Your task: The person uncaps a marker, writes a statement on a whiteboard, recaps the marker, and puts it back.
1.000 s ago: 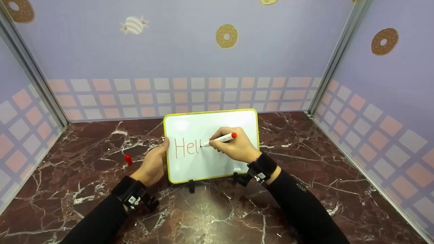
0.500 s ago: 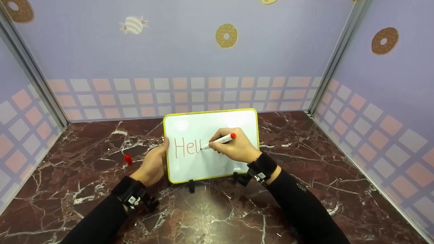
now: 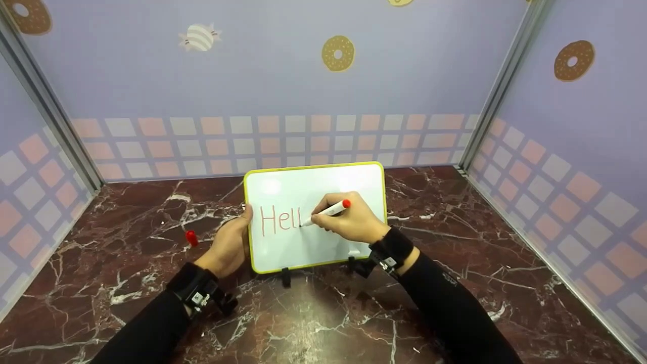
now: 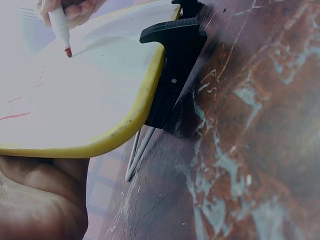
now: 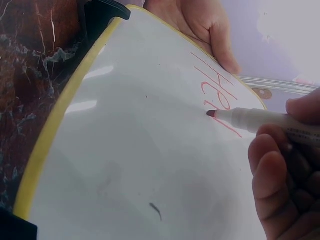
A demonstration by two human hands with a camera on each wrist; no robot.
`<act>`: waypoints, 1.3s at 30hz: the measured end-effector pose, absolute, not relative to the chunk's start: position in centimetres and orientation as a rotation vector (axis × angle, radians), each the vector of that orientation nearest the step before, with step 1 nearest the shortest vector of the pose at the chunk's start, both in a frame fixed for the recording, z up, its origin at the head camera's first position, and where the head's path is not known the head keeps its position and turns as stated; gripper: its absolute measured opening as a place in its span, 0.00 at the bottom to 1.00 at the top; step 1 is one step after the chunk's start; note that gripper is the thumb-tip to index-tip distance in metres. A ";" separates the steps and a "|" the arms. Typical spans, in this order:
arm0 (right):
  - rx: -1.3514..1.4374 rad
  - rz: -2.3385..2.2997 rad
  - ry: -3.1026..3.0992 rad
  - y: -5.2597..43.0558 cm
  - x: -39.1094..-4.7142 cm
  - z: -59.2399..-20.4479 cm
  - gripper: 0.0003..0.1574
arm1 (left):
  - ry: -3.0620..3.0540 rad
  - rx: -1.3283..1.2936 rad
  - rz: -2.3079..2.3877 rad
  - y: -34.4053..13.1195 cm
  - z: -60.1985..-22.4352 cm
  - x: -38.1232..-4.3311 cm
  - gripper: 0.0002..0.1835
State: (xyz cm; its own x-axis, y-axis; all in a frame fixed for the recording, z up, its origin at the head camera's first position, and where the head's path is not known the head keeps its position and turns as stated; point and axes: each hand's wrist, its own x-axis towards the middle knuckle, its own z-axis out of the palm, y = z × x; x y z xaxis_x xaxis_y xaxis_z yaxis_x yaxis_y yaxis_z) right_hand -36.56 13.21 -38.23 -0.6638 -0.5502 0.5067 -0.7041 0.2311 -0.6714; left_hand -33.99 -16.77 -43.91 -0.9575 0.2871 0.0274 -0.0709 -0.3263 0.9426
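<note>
A small whiteboard (image 3: 283,189) with a yellow frame leans back on a black stand (image 3: 286,277). My left hand (image 3: 228,247) grips its left edge, thumb at the frame and the other fingers hidden behind. With my right hand (image 3: 350,218) I pinch a white marker (image 3: 331,209) with a red end. In the right wrist view, the marker's red tip (image 5: 211,114) meets the board at the lower end of the last stroke. Thin red writing (image 3: 278,220) reads "Hell". A loose red marker cap (image 3: 191,238) sits left of my left hand.
The board stands on a dark red marbled table (image 3: 313,328). Behind it rises a lilac wall (image 3: 273,91) with pink and white squares, and side walls flank the table. A small dark smudge (image 5: 156,210) marks the board in the right wrist view.
The marker tip has moved down the board, lengthening the second "l". My right hand has shifted slightly downward with it. My left hand, the board and the cap have stayed put.
</note>
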 end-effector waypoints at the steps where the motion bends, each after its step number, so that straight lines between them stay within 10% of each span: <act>1: 1.198 1.413 -2.337 13.2 -36.6 -38.2 0.03 | 1.671 0.280 2.378 -16.7 -43.9 -34.0 0.40; 39: 1.116 1.485 -2.359 13.9 -36.7 -37.6 0.03 | 1.652 0.298 2.394 -16.6 -43.9 -34.1 0.40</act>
